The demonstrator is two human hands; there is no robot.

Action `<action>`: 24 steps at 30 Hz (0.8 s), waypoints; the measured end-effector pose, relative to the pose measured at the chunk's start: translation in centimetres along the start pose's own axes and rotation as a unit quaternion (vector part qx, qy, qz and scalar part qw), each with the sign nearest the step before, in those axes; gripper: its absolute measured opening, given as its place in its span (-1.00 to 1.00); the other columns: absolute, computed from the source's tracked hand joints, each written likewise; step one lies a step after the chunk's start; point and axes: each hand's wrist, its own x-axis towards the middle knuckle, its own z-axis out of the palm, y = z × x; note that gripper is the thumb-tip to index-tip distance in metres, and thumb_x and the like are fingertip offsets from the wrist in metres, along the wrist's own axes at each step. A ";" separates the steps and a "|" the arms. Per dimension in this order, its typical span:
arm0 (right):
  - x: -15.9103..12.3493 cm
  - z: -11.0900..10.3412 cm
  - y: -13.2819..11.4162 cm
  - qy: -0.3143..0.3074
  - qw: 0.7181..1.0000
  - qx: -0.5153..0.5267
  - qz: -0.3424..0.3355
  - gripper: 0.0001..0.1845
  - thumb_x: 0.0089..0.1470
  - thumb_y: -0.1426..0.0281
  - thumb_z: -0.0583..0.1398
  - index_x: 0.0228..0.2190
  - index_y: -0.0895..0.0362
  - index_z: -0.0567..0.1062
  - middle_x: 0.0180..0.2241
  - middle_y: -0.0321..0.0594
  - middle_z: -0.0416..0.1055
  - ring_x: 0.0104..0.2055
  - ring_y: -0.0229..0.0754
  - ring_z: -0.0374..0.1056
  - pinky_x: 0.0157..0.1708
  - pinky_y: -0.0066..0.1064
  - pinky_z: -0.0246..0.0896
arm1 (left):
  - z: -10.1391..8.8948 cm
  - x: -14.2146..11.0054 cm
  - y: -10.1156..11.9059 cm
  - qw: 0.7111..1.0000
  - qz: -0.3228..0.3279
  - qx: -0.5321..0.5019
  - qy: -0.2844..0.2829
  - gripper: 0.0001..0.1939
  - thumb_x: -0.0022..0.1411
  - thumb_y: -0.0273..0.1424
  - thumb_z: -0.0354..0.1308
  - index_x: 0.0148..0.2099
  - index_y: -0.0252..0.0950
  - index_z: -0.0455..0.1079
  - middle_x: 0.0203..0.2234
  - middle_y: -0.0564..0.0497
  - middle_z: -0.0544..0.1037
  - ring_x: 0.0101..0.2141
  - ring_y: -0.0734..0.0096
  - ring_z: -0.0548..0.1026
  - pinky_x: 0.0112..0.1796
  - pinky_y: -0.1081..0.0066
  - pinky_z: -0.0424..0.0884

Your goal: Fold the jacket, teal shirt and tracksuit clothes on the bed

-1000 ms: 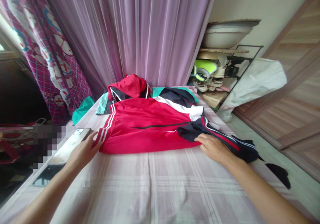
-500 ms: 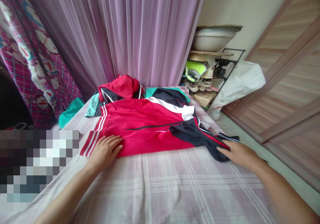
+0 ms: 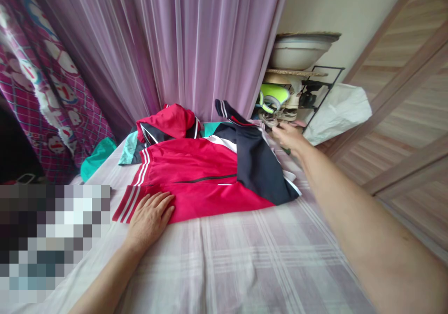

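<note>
A red, navy and white zip jacket [image 3: 199, 157] lies spread on the bed with its striped hem to the left. My left hand [image 3: 152, 213] rests flat on the red cloth near that hem, fingers stretched out. The jacket's navy sleeve [image 3: 259, 164] is folded across the upper body, and its striped cuff [image 3: 222, 109] sticks up off the bed at the far side. To the right of this sleeve, beyond the bed edge, my right hand [image 3: 290, 136] is apart from the cloth, with loosely bent fingers and nothing visible in them.
A bunched red and navy garment [image 3: 171, 125] and teal cloth [image 3: 129, 148] lie behind the jacket. Purple curtains [image 3: 203, 48] hang behind the bed. At right stand a shoe rack [image 3: 320, 94] topped by a basin [image 3: 297, 52], a white bag [image 3: 343, 111] and a wooden wardrobe [image 3: 402, 118].
My right hand has moved up and away and let go of the navy sleeve. The sleeve has swung from the near right over the jacket toward the curtain. My left hand stays put.
</note>
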 end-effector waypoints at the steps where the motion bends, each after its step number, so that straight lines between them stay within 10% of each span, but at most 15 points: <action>1: -1.0 0.3 1.0 0.001 0.998 -0.055 0.007 -0.56 0.11 0.20 0.19 -0.03 0.17 0.48 -0.13 -0.12 0.56 -0.10 -0.12 0.45 -0.09 -0.28 0.34 | 0.0 0.0 0.0 1.000 0.001 0.000 -0.001 -0.50 0.37 -0.09 -0.14 0.12 -0.16 0.48 0.06 -0.09 0.56 0.11 0.09 0.46 0.19 0.02 0.21; 9: -11.4 -1.8 10.0 -0.022 0.923 -0.377 0.069 -0.53 0.11 0.03 0.09 -0.16 0.05 0.60 -0.27 -0.12 0.60 -0.23 0.01 0.50 -0.31 -0.27 0.31 | 0.1 0.0 0.0 1.000 -0.006 0.012 -0.004 -0.49 0.37 -0.08 -0.12 0.15 -0.17 0.45 0.10 -0.10 0.53 0.13 0.09 0.44 0.22 0.02 0.18; 20: -13.4 -3.5 16.4 0.044 0.964 -0.249 0.087 -0.52 0.04 0.19 0.10 -0.04 0.09 0.53 -0.28 -0.10 0.59 -0.25 0.02 0.49 -0.28 -0.23 0.35 | 0.1 -0.3 -0.1 0.999 -0.036 0.039 0.008 -0.46 0.36 -0.08 -0.10 0.18 -0.27 0.42 0.16 -0.19 0.46 0.16 0.04 0.41 0.19 0.07 0.26; 24: -14.0 -3.0 14.4 0.068 0.967 -0.241 -0.046 -0.49 0.09 0.26 0.09 0.06 0.11 0.46 -0.04 0.00 0.53 -0.01 0.07 0.43 -0.03 -0.12 0.32 | -0.2 -0.2 0.9 0.998 -0.037 0.051 -0.001 -0.46 0.38 -0.09 -0.11 0.24 -0.23 0.37 0.20 -0.16 0.42 0.22 0.03 0.34 0.22 -0.01 0.20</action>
